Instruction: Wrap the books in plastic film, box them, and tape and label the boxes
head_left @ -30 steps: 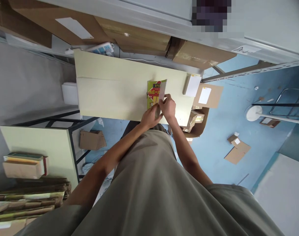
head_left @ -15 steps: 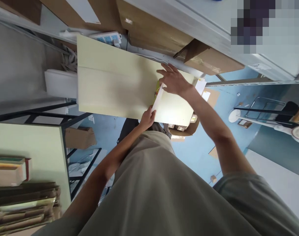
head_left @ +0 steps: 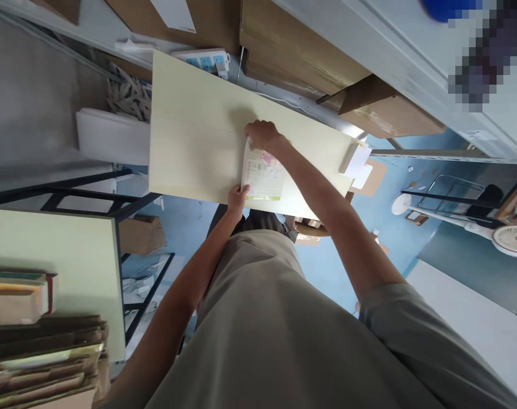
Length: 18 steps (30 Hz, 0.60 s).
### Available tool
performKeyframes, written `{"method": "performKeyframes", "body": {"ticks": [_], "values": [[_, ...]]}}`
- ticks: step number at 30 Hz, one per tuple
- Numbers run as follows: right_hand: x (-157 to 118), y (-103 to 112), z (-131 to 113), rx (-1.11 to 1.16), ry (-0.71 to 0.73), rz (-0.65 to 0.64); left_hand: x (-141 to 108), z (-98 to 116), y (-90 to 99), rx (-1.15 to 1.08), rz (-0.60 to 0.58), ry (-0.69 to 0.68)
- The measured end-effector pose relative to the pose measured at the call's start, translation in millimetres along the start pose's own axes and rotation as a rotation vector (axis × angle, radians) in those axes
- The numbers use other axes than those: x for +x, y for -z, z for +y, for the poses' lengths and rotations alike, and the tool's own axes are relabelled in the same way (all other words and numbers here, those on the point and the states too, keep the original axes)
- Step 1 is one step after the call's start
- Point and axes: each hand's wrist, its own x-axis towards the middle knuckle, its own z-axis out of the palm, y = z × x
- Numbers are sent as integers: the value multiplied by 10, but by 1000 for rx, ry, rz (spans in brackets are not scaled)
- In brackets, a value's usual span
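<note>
A thin book (head_left: 264, 177), pale with green and pink print on its cover, lies tilted or flat over the cream-coloured table (head_left: 190, 142); which of the two I cannot tell. My left hand (head_left: 238, 199) grips its near left corner, the thumb on top. At the far left corner my right hand (head_left: 263, 135) has its fingers curled round the edge, and the forearm covers part of the cover's right side.
White boxes (head_left: 355, 159) stand at the table's right end. Behind are a power strip (head_left: 205, 59) and large cardboard boxes (head_left: 301, 51). At left, books (head_left: 17, 295) and flattened cardboard (head_left: 41, 352) are on another table. A fan (head_left: 513, 241) is at far right.
The book has gone from standing on edge to showing its printed face, and has shifted left. My right hand has closed from spread fingers onto its far corner; the left hand moved left with it.
</note>
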Motion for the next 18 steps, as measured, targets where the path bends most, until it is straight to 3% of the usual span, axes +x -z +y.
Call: {"method": "performKeyframes", "body": {"ticks": [3,8,10,12,14,16,18], "values": [[-118,-173,-119,-57,-31,-108,45,-36,130,71,-74,41],[-358,-245,-333,11,-152,85,33,136,479,824,-127,-197],[-550,-223,-318,33,-175,159,61,281,600,1015,-141,-234],[-862,-205,-222,55,-246,210,123,439,679,1057,-158,-281],[-1273,-235,-89,123,-416,298,211,581,702,983,-146,-367],[-1695,-331,25,211,-599,405,313,685,668,855,-147,-435],[-2017,-466,92,330,-706,419,407,740,594,740,-165,-442]]}}
